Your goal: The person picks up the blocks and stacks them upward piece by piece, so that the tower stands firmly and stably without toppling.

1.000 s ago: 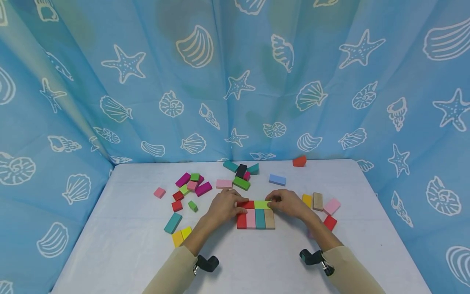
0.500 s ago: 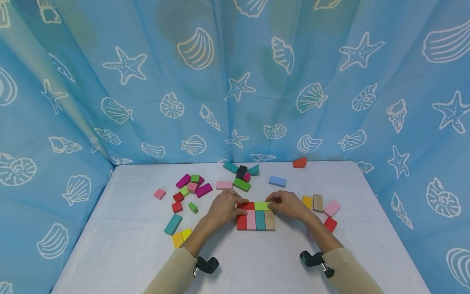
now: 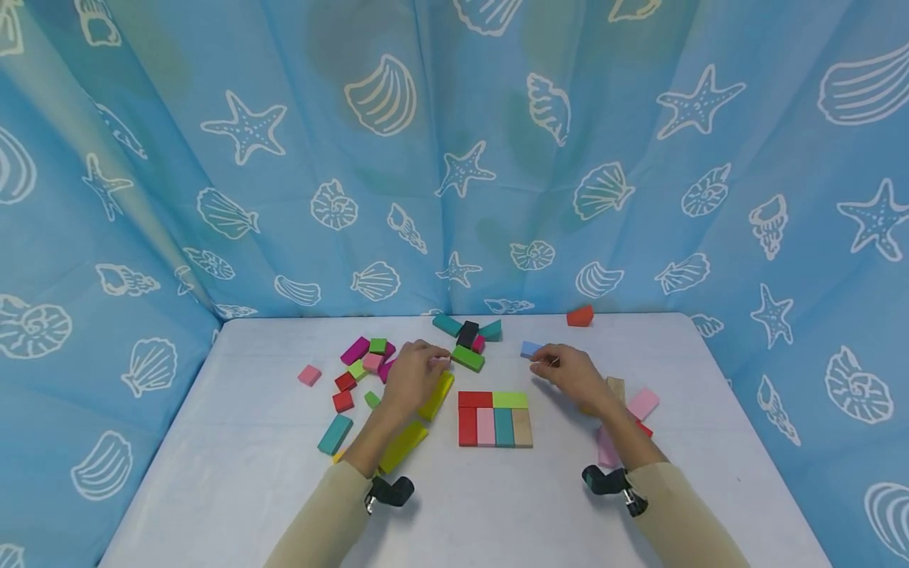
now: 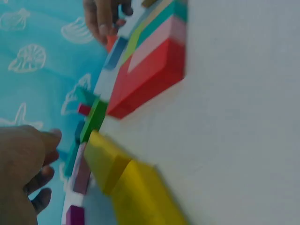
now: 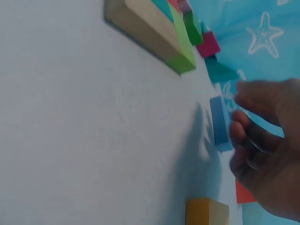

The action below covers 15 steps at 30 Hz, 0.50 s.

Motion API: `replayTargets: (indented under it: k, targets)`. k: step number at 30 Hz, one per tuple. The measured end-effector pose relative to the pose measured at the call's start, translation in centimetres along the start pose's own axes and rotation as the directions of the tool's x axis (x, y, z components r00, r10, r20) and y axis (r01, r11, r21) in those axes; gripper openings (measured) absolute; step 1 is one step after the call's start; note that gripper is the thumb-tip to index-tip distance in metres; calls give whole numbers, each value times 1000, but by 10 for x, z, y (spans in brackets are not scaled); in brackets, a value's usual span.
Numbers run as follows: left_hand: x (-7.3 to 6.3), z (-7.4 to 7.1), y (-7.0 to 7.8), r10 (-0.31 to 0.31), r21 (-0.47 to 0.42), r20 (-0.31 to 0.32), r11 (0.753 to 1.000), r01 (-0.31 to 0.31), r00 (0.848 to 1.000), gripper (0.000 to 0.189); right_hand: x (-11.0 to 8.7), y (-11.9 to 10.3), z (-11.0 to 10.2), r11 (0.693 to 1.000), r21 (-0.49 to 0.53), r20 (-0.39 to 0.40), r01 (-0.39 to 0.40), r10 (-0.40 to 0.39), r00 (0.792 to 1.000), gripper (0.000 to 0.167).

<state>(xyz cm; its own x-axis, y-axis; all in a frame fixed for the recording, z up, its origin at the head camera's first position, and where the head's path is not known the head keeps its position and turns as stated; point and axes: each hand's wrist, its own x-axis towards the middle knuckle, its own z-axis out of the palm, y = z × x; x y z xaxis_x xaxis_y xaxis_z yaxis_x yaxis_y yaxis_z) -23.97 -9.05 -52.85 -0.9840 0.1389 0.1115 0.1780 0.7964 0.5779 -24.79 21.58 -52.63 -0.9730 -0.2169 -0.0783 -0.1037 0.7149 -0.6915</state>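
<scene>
A flat block rectangle lies mid-table in the head view: a red block (image 3: pixel 475 399) and a lime block (image 3: pixel 510 400) above an upright row of red (image 3: pixel 467 427), pink (image 3: pixel 486 427), teal (image 3: pixel 503 427) and plain wooden (image 3: pixel 521 427) blocks. My left hand (image 3: pixel 412 377) hovers left of it, loosely bent fingers near a pink block (image 4: pixel 82 171). Nothing shows in its grasp. Below that hand lie two yellow blocks (image 3: pixel 436 397). My right hand (image 3: pixel 571 377) hangs at the blue block (image 5: pixel 220 124), fingers loosely bent and partly covering it in the head view.
Behind the rectangle lie a green block (image 3: pixel 468 358), a black block (image 3: pixel 467 333) and teal pieces (image 3: pixel 447 324). Several magenta, red and green blocks are scattered left. Pink blocks (image 3: pixel 644 404) lie right, and an orange-red block (image 3: pixel 580 315) at the back edge before a blue curtain (image 3: pixel 454 197).
Both hands have come off the block rectangle. The left went left and back to the pink block, the right slightly right and back to the blue block. The rectangle stays put.
</scene>
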Motion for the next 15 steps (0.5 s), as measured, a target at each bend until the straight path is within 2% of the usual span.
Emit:
replayTargets:
  k: [2,4,8,11,15]
  targets:
    - [5,-3,-4,-40,47,-46,998,42,998,28,7,4,-3,1000,-21,-58,2,-3,998,26]
    - [9,-4,-9,-56,104,-56,993,62,997,33,14,8,-4,998,-58,-91,-11,6,996,31]
    - [14,-3,-16,-55,193,-22,979,58,998,39,23,14,-4,990,-105,-64,-90,84,994,41]
    - [15,-1,-19,-58,201,0,978,56,998,38,26,17,-4,983,-120,-35,-137,134,990,40]
    - [17,-1,-20,-70,181,14,981,66,997,36,26,18,-5,982,-107,-29,-158,156,987,37]
